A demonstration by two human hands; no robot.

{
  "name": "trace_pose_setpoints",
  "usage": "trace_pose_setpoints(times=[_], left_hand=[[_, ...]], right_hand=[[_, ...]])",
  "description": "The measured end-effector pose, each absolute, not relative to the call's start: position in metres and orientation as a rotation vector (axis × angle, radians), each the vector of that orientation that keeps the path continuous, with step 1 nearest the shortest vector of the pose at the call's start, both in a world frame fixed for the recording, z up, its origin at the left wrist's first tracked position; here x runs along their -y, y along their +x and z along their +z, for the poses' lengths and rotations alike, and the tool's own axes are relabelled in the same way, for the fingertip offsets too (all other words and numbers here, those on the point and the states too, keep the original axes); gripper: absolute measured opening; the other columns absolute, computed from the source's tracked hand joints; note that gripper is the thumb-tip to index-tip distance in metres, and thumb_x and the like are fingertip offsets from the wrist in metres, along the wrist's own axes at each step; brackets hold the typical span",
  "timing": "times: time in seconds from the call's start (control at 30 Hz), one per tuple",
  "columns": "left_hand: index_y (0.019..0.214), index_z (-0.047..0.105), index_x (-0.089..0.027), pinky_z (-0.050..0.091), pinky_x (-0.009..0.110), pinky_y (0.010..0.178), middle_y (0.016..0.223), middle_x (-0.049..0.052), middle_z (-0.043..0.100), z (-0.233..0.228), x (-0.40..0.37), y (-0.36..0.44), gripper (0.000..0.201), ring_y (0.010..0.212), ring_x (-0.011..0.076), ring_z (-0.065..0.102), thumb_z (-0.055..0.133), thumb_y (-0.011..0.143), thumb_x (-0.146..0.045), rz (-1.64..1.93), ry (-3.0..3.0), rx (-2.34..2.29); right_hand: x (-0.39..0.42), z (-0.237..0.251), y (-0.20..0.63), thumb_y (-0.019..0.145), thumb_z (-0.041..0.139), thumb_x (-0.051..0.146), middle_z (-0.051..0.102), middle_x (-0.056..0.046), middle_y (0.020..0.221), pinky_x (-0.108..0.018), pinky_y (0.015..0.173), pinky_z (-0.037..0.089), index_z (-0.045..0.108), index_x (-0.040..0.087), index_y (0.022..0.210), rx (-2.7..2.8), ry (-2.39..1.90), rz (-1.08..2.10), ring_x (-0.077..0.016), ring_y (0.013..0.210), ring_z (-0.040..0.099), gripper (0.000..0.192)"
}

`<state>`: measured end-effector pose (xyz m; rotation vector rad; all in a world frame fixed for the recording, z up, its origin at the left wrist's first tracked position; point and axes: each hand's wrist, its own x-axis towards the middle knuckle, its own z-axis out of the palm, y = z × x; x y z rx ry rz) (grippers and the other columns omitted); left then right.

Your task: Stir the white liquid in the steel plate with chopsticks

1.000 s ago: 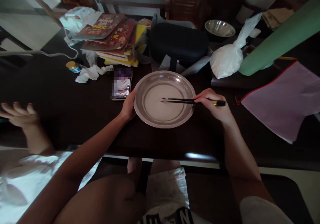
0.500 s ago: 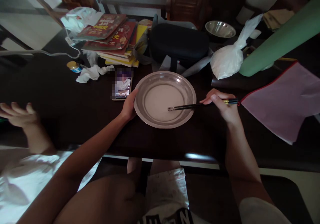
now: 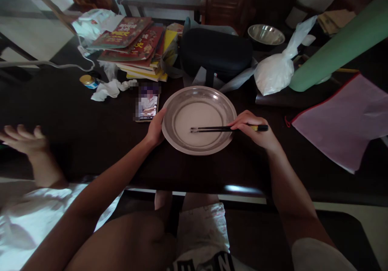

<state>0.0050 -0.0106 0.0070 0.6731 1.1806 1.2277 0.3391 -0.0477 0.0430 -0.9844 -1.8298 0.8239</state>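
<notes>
left hand (image 3: 156,129): pinching the bowl (image 3: 200,150) by its edge | right hand (image 3: 251,127): pinching black chopsticks (image 3: 224,128) | bowl: between both hands | oops: fast poking might splash white stuff (image 3: 194,113) onto the phone (image 3: 150,103) near left hand

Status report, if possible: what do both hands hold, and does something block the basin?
Left hand on metal basin, at left rim. Right hand gripping black chopsticks, tips at whitish contents. Phone close left; nothing seen blocking basin.
</notes>
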Motion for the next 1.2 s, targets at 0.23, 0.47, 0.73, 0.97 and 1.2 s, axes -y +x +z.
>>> trace_pose_setpoints(times=[0.23,0.47,0.73,0.97,1.2], left_hand=[[0.105,0.08,-0.016,0.066,0.038,0.098,0.097,0.008,0.083,0.0143,0.0123,0.01,0.026,0.106,0.0288,0.08,0.062,0.1,-0.034,1.227,0.618,-1.205],[0.101,0.08,-0.016,0.066,0.037,0.095,0.092,0.007,0.082,0.0149,0.0127,0.0101,0.023,0.104,0.0279,0.079,0.061,0.1,-0.03,1.242,0.637,-1.197],[0.102,0.079,-0.016,0.067,0.036,0.093,0.091,0.007,0.082,0.0103,0.011,0.0083,0.024,0.101,0.0276,0.079,0.062,0.099,-0.033,1.243,0.655,-1.206],[0.098,0.078,-0.017,0.066,0.037,0.095,0.093,0.008,0.081,0.0089,0.011,0.0068,0.022,0.105,0.0293,0.079,0.064,0.098,-0.033,1.237,0.667,-1.183],[0.102,0.079,-0.016,0.067,0.042,0.097,0.098,0.01,0.082,0.0106,0.0113,0.008,0.026,0.105,0.0309,0.079,0.061,0.099,-0.034,1.221,0.66,-1.181]], right_hand=[[0.0488,0.045,0.3466,0.1,0.07,0.05,0.08,-0.002,0.078,-0.038,0.075,0.056,0.085,0.031,0.079,1.648,-1.04,0.808,-0.02,0.076,0.073,0.032],[0.0477,0.0436,0.3434,0.098,0.073,0.05,0.084,-0.002,0.088,-0.04,0.083,0.057,0.087,0.034,0.087,1.73,-1.041,0.739,-0.0218,0.087,0.075,0.024],[0.0459,0.0406,0.3416,0.098,0.073,0.051,0.084,-0.002,0.088,-0.04,0.085,0.058,0.086,0.033,0.086,1.81,-0.986,0.802,-0.0217,0.09,0.075,0.026],[0.0468,0.0415,0.3471,0.1,0.068,0.052,0.079,-0.002,0.077,-0.038,0.076,0.057,0.084,0.031,0.077,1.639,-1.076,0.795,-0.0196,0.076,0.073,0.035],[0.0461,0.0424,0.3439,0.098,0.072,0.051,0.083,-0.002,0.087,-0.041,0.084,0.057,0.086,0.033,0.085,1.732,-1.061,0.715,-0.0217,0.087,0.074,0.026]])
